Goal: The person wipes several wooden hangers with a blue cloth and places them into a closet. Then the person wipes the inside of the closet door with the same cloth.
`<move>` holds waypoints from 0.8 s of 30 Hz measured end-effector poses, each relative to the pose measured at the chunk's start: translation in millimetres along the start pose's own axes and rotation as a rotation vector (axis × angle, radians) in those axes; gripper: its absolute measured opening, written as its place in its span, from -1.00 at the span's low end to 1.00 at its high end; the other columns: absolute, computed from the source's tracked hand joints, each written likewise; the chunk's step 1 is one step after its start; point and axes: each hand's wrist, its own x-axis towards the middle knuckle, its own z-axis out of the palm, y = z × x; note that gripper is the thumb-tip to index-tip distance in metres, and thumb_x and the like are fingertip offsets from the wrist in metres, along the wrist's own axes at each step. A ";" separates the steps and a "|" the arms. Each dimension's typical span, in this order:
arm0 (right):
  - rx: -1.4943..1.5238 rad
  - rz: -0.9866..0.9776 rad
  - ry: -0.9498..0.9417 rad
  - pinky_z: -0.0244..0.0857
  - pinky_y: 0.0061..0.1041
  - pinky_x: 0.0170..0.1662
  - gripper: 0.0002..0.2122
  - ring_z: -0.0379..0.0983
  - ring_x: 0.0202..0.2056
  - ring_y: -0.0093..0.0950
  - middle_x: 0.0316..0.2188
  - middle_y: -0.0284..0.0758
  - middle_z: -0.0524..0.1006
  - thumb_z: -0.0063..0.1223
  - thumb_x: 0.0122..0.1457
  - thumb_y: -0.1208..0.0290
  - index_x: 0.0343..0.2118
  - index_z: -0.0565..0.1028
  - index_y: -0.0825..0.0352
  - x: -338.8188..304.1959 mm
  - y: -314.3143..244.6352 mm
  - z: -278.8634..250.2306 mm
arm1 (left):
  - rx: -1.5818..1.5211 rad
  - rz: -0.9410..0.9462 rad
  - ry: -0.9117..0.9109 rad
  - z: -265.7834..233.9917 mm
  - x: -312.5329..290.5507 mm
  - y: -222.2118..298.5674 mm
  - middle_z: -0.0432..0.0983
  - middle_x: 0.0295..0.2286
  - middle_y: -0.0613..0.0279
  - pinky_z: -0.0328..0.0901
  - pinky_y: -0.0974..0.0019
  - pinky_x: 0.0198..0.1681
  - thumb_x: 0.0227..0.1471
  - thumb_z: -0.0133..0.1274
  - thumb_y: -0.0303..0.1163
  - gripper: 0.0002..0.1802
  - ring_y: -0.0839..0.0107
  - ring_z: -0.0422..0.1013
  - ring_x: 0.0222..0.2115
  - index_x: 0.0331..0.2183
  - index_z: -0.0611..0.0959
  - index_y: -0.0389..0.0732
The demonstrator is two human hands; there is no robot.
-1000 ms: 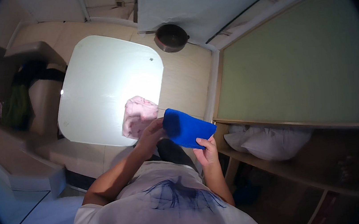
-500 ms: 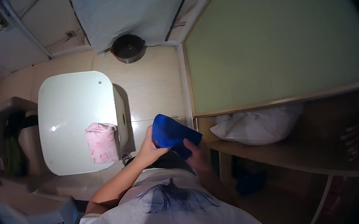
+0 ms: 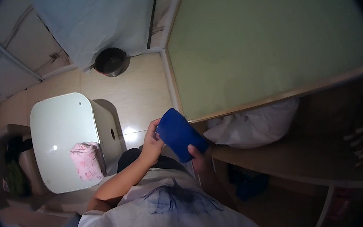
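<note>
Between my two hands is a folded blue cloth (image 3: 179, 134), held up in front of my body as a neat, rounded rectangle. My left hand (image 3: 151, 143) grips its left edge, the fingers partly hidden behind it. At the lower right corner my right hand (image 3: 200, 159) holds it, with the thumb lying on top and the other fingers out of sight underneath. To the left, a folded pink patterned cloth (image 3: 87, 161) rests on the near right corner of a white, round-cornered stool (image 3: 58, 128).
A dark round pot (image 3: 111, 62) stands on the floor by the far wall. On the right, a wooden cabinet shelf (image 3: 260, 163) carries a white bag (image 3: 253, 125) below a large green panel (image 3: 267, 35). Beige furniture (image 3: 29, 168) with dark and green items stands at far left.
The blue cloth has turned to face up more and now looks flatter and more upright in my hands. My view has shifted right, so the stool and pot appear farther left.
</note>
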 end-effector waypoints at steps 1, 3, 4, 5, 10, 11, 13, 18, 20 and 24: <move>-0.055 -0.016 0.017 0.20 -0.49 -0.16 -0.60 0.33 -0.26 -0.50 -0.30 -0.30 0.42 0.12 -0.08 0.33 -0.19 0.36 0.44 2.6 -1.0 -2.8 | -0.120 -0.063 -0.019 -3.7 5.2 -2.7 0.33 -0.30 0.22 0.24 0.46 -0.21 -0.09 -0.05 -0.54 -0.59 0.45 0.32 -0.30 -0.13 0.27 -0.21; -0.068 -0.064 0.018 0.20 -0.49 -0.17 -0.62 0.34 -0.27 -0.50 -0.32 -0.30 0.43 0.12 -0.08 0.34 -0.21 0.37 0.44 8.6 -4.0 -4.4 | -0.317 -0.162 -0.057 -11.7 16.7 -6.3 0.35 -0.32 0.21 0.26 0.45 -0.23 -0.05 -0.09 -0.49 -0.66 0.42 0.34 -0.32 -0.16 0.30 -0.20; -0.076 -0.087 0.021 0.21 -0.49 -0.18 -0.63 0.34 -0.28 -0.50 -0.32 -0.30 0.43 0.11 -0.08 0.35 -0.22 0.38 0.43 13.0 -6.3 -4.3 | -0.396 -0.201 -0.072 -8.7 22.6 -1.9 0.35 -0.33 0.20 0.27 0.45 -0.25 -0.03 -0.11 -0.46 -0.69 0.40 0.35 -0.33 -0.17 0.31 -0.20; -0.058 -0.077 0.036 0.21 -0.49 -0.18 -0.64 0.34 -0.29 -0.51 -0.33 -0.30 0.43 0.12 -0.08 0.35 -0.22 0.38 0.43 18.1 -9.5 -3.4 | -0.434 -0.212 -0.087 -3.2 27.3 2.8 0.35 -0.32 0.19 0.28 0.45 -0.26 -0.02 -0.12 -0.43 -0.70 0.38 0.35 -0.32 -0.17 0.31 -0.20; -0.091 -0.130 0.107 0.22 -0.51 -0.21 -0.68 0.34 -0.30 -0.53 -0.35 -0.30 0.44 0.12 -0.07 0.35 -0.27 0.39 0.42 47.7 -23.2 0.7 | -0.459 -0.344 -0.077 6.2 66.4 24.4 0.36 -0.31 0.15 0.29 0.44 -0.27 -0.08 -0.04 -0.48 -0.63 0.40 0.34 -0.29 -0.16 0.30 -0.22; -0.123 -0.130 0.141 0.22 -0.53 -0.22 -0.70 0.34 -0.32 -0.55 -0.36 -0.32 0.44 0.12 -0.08 0.39 -0.28 0.40 0.42 54.9 -24.8 3.4 | -0.285 -0.353 -0.048 10.5 77.0 26.1 0.36 -0.31 0.14 0.29 0.44 -0.27 -0.09 -0.02 -0.50 -0.60 0.41 0.34 -0.28 -0.15 0.30 -0.23; -0.186 -0.129 0.217 0.22 -0.56 -0.23 -0.73 0.34 -0.35 -0.58 -0.39 -0.36 0.44 0.12 -0.08 0.45 -0.30 0.40 0.43 71.9 -28.7 9.8 | -0.075 -0.404 -0.060 12.8 103.5 31.7 0.37 -0.31 0.13 0.29 0.44 -0.27 -0.13 0.03 -0.52 -0.56 0.43 0.33 -0.26 -0.14 0.29 -0.24; -0.478 -0.444 0.529 0.25 -0.48 -0.26 -0.73 0.37 -0.39 -0.46 -0.45 -0.23 0.46 0.11 -0.05 0.37 -0.32 0.39 0.42 120.1 -44.6 9.0 | 0.051 -0.274 -0.349 27.2 190.8 48.3 0.38 -0.31 0.21 0.24 0.47 -0.22 -0.14 0.04 -0.58 -0.56 0.47 0.31 -0.25 -0.16 0.30 -0.25; -0.556 -0.498 0.650 0.25 -0.46 -0.25 -0.75 0.38 -0.38 -0.43 -0.46 -0.21 0.46 0.09 -0.04 0.40 -0.32 0.39 0.41 133.4 -76.1 18.5 | 0.061 -0.157 -0.444 44.9 221.9 57.7 0.38 -0.31 0.24 0.22 0.46 -0.21 -0.14 0.04 -0.61 -0.60 0.49 0.31 -0.25 -0.20 0.31 -0.25; -0.780 -0.739 0.961 0.24 -0.51 -0.23 -0.78 0.37 -0.35 -0.46 -0.38 -0.20 0.43 0.02 -0.01 0.50 -0.27 0.37 0.43 146.5 -133.2 24.6 | 0.155 0.066 -0.665 106.1 267.0 82.6 0.37 -0.35 0.28 0.21 0.43 -0.20 -0.16 0.06 -0.62 -0.66 0.51 0.30 -0.28 -0.28 0.33 -0.23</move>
